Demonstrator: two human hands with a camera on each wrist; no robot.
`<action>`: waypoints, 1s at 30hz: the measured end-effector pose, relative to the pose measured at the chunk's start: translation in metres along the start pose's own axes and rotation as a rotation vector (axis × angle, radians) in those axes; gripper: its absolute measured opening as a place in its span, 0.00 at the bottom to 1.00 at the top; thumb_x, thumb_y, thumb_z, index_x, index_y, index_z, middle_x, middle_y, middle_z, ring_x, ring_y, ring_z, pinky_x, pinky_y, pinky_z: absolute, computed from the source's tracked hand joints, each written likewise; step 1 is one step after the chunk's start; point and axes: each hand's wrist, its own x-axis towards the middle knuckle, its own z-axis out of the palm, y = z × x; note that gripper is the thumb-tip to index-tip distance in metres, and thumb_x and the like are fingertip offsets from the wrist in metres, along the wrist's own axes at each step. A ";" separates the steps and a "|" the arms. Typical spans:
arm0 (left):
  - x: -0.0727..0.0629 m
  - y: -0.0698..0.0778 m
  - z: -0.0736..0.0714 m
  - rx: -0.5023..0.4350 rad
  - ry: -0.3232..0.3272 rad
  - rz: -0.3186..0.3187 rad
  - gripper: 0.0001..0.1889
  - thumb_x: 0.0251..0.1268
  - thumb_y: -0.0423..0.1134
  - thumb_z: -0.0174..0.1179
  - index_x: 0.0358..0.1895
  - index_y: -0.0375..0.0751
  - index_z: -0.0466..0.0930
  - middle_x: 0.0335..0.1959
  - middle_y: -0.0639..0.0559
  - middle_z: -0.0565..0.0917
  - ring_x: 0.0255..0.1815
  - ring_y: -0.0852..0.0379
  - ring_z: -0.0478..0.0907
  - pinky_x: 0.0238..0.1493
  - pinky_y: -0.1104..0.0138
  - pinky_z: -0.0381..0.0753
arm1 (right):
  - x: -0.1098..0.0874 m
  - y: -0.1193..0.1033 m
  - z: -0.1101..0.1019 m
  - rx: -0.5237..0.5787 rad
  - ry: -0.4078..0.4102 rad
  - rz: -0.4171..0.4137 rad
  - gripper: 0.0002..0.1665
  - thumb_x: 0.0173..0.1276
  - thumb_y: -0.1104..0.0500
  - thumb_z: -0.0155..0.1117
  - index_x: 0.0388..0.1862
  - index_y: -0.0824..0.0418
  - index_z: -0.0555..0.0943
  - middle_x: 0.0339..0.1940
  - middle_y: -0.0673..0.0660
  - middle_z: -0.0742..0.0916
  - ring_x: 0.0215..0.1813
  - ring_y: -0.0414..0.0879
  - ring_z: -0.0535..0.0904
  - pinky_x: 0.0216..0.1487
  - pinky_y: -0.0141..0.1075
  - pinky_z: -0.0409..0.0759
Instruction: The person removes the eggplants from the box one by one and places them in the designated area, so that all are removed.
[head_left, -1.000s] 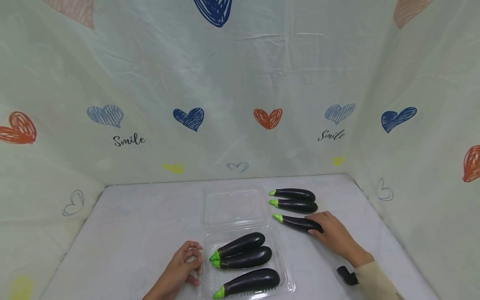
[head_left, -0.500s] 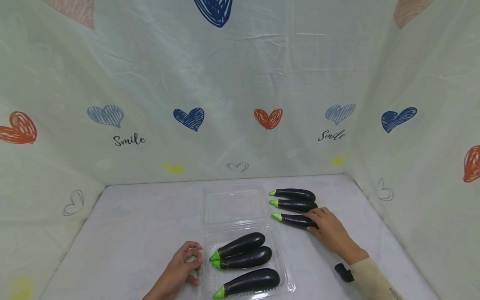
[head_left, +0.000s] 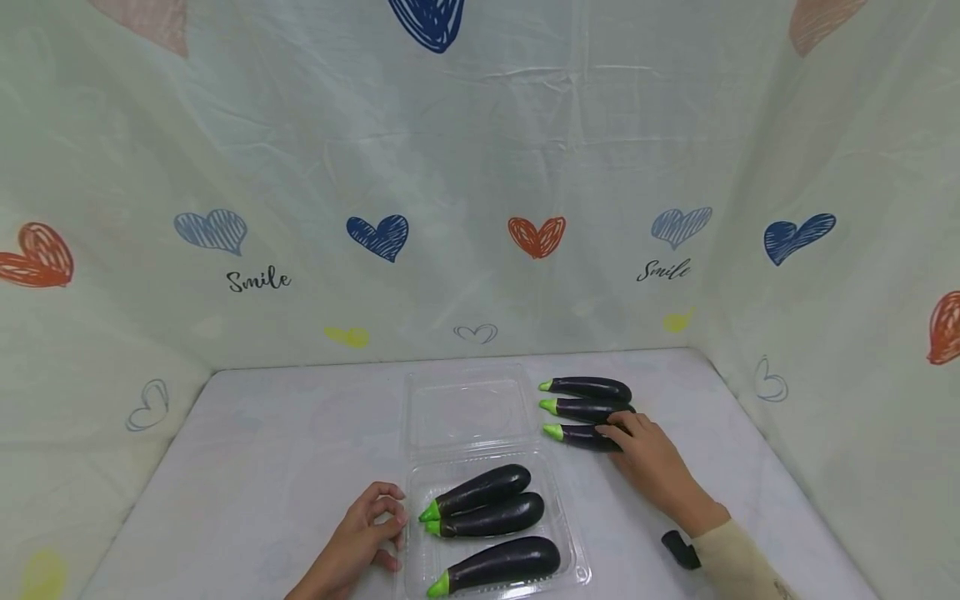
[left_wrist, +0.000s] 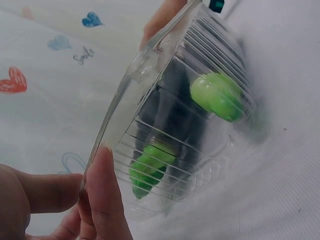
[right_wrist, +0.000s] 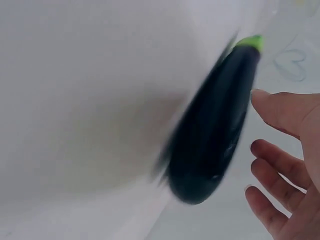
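Black eggplants [head_left: 491,516], three of them, lie in a clear plastic box [head_left: 573,546] at lower centre, its rim pinched by the left hand [head_left: 363,533]. Right of centre, the right hand [head_left: 656,460], fingers apart, covers the end of the lowest loose eggplant [head_left: 576,437].

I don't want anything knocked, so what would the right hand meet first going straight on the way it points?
Probably the closest loose eggplant. The right hand overlaps its rounded end in the head view, though depth is hard to judge there.
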 end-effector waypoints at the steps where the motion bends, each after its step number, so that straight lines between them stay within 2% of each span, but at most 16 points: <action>1: 0.000 0.000 0.000 0.000 -0.001 0.001 0.16 0.76 0.27 0.57 0.59 0.31 0.64 0.36 0.53 0.76 0.31 0.55 0.77 0.24 0.65 0.84 | 0.001 -0.005 -0.003 0.001 -0.002 -0.007 0.29 0.50 0.68 0.87 0.52 0.62 0.87 0.51 0.60 0.84 0.53 0.58 0.83 0.52 0.53 0.86; 6: 0.001 -0.001 -0.001 -0.001 -0.004 0.005 0.15 0.76 0.27 0.57 0.59 0.31 0.64 0.36 0.53 0.76 0.31 0.54 0.77 0.24 0.65 0.85 | 0.008 -0.036 -0.019 0.040 -0.026 -0.037 0.28 0.52 0.61 0.88 0.53 0.57 0.87 0.52 0.54 0.86 0.56 0.53 0.83 0.56 0.50 0.86; 11: 0.001 -0.001 -0.001 0.002 0.003 -0.005 0.15 0.77 0.27 0.57 0.59 0.31 0.64 0.37 0.53 0.76 0.31 0.55 0.77 0.25 0.64 0.85 | 0.012 -0.066 -0.032 0.106 -0.051 -0.119 0.26 0.55 0.58 0.86 0.54 0.54 0.87 0.52 0.50 0.85 0.55 0.48 0.82 0.55 0.49 0.86; 16: 0.002 -0.001 -0.001 0.008 -0.003 -0.007 0.15 0.77 0.28 0.57 0.59 0.30 0.64 0.37 0.52 0.76 0.31 0.55 0.77 0.25 0.64 0.85 | 0.011 -0.089 -0.040 0.200 -0.164 -0.173 0.25 0.62 0.56 0.82 0.57 0.53 0.86 0.55 0.47 0.85 0.56 0.45 0.81 0.58 0.47 0.85; 19: 0.002 -0.001 -0.002 0.006 -0.006 -0.007 0.15 0.77 0.28 0.57 0.60 0.31 0.64 0.37 0.53 0.76 0.31 0.55 0.77 0.25 0.64 0.85 | 0.012 -0.099 -0.043 0.243 -0.237 -0.190 0.24 0.65 0.54 0.79 0.59 0.52 0.85 0.56 0.45 0.84 0.57 0.43 0.80 0.59 0.44 0.84; 26: 0.002 -0.001 -0.002 -0.003 -0.010 -0.011 0.16 0.77 0.28 0.57 0.60 0.31 0.64 0.37 0.53 0.76 0.31 0.55 0.78 0.25 0.64 0.85 | 0.011 -0.112 -0.040 0.276 -0.264 -0.305 0.20 0.70 0.51 0.76 0.59 0.52 0.85 0.54 0.44 0.85 0.57 0.42 0.80 0.58 0.40 0.83; 30: 0.001 -0.001 -0.001 -0.006 -0.009 -0.012 0.16 0.76 0.28 0.57 0.60 0.31 0.64 0.37 0.53 0.76 0.31 0.55 0.78 0.25 0.64 0.85 | 0.010 -0.118 -0.037 0.255 -0.324 -0.335 0.19 0.73 0.48 0.73 0.59 0.52 0.86 0.55 0.44 0.86 0.58 0.41 0.80 0.60 0.40 0.83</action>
